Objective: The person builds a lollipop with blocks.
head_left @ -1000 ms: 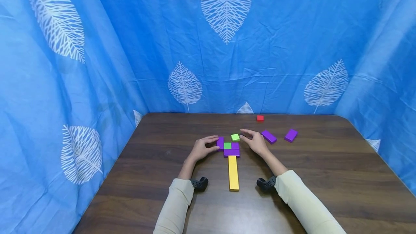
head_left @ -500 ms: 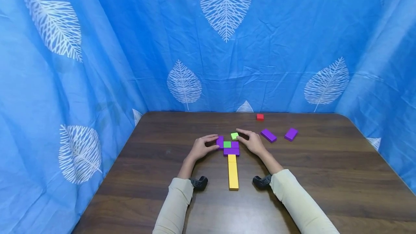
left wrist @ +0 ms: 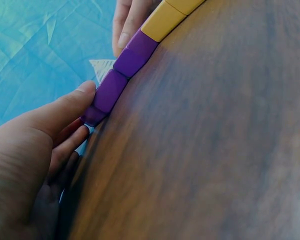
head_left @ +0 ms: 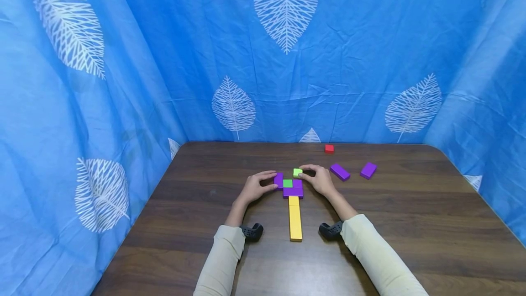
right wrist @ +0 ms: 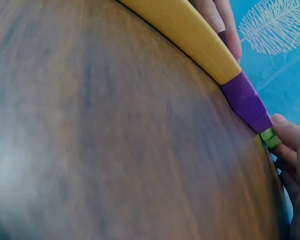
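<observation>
On the table, my left hand (head_left: 252, 189) pinches an upright-lying purple block (head_left: 278, 181) between thumb and fingers. The left wrist view shows the thumb against the near end of that purple block (left wrist: 111, 91). A green block (head_left: 287, 183) lies right beside it, then a small purple block (head_left: 297, 183). Below these two runs a crosswise purple block (head_left: 293, 192). Yellow blocks (head_left: 295, 218) form a strip toward me from it. With thumb and fingertips, my right hand (head_left: 320, 182) holds a light green block (head_left: 297, 172) just behind the small purple block.
Two loose purple blocks lie to the right, one nearer (head_left: 339, 172) and one farther right (head_left: 368, 170). A red block (head_left: 329, 149) sits near the far edge of the brown wooden table (head_left: 185, 195). A blue leaf-patterned curtain (head_left: 349, 58) hangs behind.
My right hand has moved left and taken hold of the light green block, which now sits straighter. The left hand has stayed at its purple block.
</observation>
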Demonstrator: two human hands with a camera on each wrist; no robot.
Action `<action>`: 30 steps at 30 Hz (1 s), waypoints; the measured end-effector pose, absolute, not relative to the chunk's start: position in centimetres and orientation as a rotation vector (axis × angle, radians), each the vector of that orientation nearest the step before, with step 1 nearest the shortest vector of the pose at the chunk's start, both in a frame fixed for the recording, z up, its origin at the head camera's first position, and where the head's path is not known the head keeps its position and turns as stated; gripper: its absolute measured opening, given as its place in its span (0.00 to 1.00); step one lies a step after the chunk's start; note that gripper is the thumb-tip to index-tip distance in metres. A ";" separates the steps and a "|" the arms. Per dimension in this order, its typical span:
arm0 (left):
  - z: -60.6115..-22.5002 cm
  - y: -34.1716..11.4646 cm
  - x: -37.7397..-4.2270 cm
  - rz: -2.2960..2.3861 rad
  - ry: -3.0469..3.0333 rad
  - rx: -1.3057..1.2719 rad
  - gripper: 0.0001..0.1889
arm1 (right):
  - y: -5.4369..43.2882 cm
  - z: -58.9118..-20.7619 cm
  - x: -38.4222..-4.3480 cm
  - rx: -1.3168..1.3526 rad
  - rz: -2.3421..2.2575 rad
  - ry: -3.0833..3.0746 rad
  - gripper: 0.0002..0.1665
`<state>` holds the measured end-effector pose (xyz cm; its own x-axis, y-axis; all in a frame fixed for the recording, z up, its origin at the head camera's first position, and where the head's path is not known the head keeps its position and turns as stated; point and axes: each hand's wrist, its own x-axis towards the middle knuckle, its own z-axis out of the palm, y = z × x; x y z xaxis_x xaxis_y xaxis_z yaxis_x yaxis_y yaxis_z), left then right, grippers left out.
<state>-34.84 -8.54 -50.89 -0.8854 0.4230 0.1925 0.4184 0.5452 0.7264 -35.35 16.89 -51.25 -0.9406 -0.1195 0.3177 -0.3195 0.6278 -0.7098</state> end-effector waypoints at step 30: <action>-50.7 -8.5 -34.8 1.298 2.743 0.731 0.23 | 14.6 -51.2 -35.2 0.444 1.249 -2.633 0.16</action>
<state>-34.80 -8.54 -50.68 -0.8901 0.4201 0.1768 0.4031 0.5445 0.7356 -35.19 14.56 -51.24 -0.9364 -0.1849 0.2984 -0.3481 0.5996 -0.7206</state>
